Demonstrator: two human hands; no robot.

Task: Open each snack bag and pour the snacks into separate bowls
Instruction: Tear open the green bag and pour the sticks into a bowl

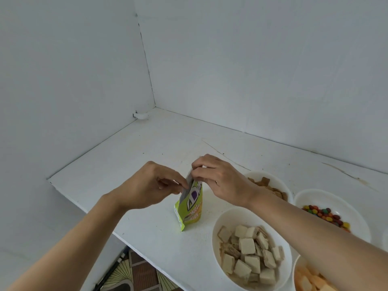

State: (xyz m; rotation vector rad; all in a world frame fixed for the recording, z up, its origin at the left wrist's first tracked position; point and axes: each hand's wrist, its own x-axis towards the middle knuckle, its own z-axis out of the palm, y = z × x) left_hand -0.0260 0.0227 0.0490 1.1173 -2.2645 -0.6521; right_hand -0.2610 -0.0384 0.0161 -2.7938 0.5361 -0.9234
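Observation:
A green snack bag (191,208) stands upright on the white table (136,156), its bottom corner resting on the surface. My left hand (151,183) pinches the bag's top edge from the left, and my right hand (220,181) pinches the same edge from the right. The bag's silver inside shows between my fingers at the top. To the right a white bowl (216,238) holds several pale wafer squares (247,246).
Behind my right wrist is a bowl of brown pieces (270,181). A bowl (327,198) with coloured candies (325,215) sits at the right, and a bowl with orange pieces (310,280) at the lower right. White walls close the back and left. The table's left edge (84,208) drops to a patterned floor.

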